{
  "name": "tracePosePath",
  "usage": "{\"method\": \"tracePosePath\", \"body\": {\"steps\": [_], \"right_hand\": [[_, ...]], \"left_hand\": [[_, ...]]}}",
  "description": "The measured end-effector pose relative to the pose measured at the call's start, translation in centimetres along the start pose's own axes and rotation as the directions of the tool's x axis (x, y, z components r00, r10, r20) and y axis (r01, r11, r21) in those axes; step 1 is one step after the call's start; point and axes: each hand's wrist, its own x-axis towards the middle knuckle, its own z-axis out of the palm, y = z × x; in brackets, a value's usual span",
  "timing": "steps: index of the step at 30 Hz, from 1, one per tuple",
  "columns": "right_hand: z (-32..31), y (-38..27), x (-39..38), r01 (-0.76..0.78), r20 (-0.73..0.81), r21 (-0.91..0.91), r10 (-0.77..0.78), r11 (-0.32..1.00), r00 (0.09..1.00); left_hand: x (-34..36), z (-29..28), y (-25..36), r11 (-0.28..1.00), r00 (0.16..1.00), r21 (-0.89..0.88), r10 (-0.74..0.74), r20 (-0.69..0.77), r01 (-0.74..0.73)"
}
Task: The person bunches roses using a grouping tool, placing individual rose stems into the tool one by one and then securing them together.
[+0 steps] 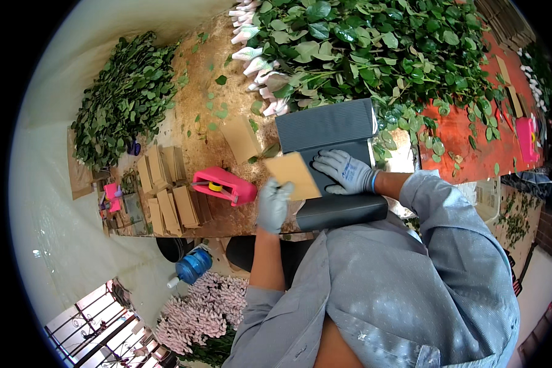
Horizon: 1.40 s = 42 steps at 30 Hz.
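Note:
Pinched in my gloved left hand is a flat tan cardboard piece, tilted over the left side of a black ribbed stand. The stand has a raised pad at its far and near sides with a lower flat bed between. On that bed my gloved right hand lies palm down, fingers stretched out and holding nothing. Left of my left hand sits a pink tape dispenser with a yellow roll. Another loose cardboard piece lies on the table beyond it.
Leafy stems with white-sleeved heads heap along the far side. A leafy bunch and cardboard stacks stand at left. A second pink dispenser is far right. Below the table edge are a blue bottle and pale pink flowers.

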Motion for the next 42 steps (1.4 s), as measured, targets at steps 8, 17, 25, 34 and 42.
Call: {"method": "tracePosePath", "body": {"steps": [8,17,25,34,42], "right_hand": [[-1.8,1.0,0.9,-0.058,0.088,0.316,0.031,0.947,0.996],[-0.6,-1.3,2.2,-0.786,0.3,0.391,0.742,0.479,0.6],[-2.7,-2.7,4.1,-0.827,0.34,0.173,0.756,0.535,0.559],[-3.1,-2.5,5.4,-0.796,0.38,0.027,0.73,0.605,0.568],[-3.8,-2.9,5.7,-0.676,0.33,-0.148,0.68,0.722,0.654]], "left_hand": [[3.9,-1.6,-7.3,0.829,0.937,0.5,-0.337,0.088,0.251],[3.7,-0.4,-3.4,0.297,0.912,0.893,-0.135,0.388,-0.337],[2.2,0.7,-0.1,-0.409,0.787,0.673,-0.356,0.505,-0.616],[2.9,-1.7,0.6,0.146,0.824,0.947,-0.468,0.32,-0.285],[3.5,2.8,0.7,0.012,0.794,0.953,-0.55,0.258,-0.301]]}}
